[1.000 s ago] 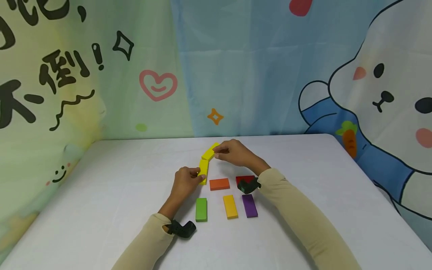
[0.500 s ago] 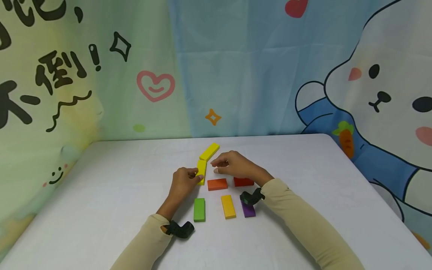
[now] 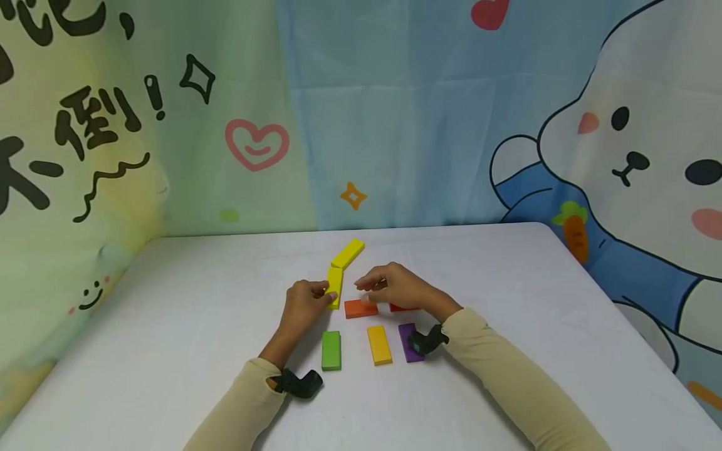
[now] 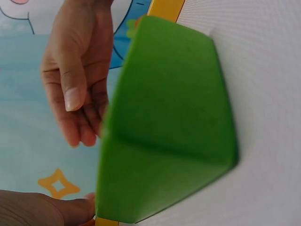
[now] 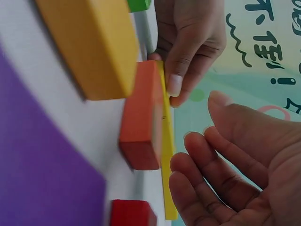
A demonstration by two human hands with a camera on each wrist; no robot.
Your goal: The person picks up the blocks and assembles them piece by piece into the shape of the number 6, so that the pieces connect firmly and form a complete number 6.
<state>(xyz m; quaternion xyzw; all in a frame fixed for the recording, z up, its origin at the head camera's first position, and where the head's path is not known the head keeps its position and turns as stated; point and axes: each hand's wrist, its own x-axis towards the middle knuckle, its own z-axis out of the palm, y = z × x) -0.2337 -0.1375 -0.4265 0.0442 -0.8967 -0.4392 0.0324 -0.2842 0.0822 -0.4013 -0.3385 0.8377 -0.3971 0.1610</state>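
Two bright yellow blocks lie end to end at a bend, the far one point(image 3: 348, 254) slanting right. My left hand point(image 3: 303, 307) pinches the nearer yellow block point(image 3: 334, 280) between thumb and fingers. Over the orange block point(image 3: 361, 309) hovers my right hand point(image 3: 397, 287), holding nothing, its fingers loosely bent and spread from the thumb in the right wrist view. That hand partly covers the red block point(image 5: 131, 214) in the head view. A green block point(image 4: 174, 89) looms large before the left wrist camera.
Closer to me lie the green block, an amber-yellow block point(image 3: 380, 345) and a purple block point(image 3: 407, 343), the purple partly behind the right wrist camera point(image 3: 427, 339). The white table point(image 3: 197, 313) ends at a printed cloth backdrop point(image 3: 395, 125).
My right hand has drawn back from the far yellow block, coming toward me to above the orange block. The left hand keeps its place on the nearer yellow block.
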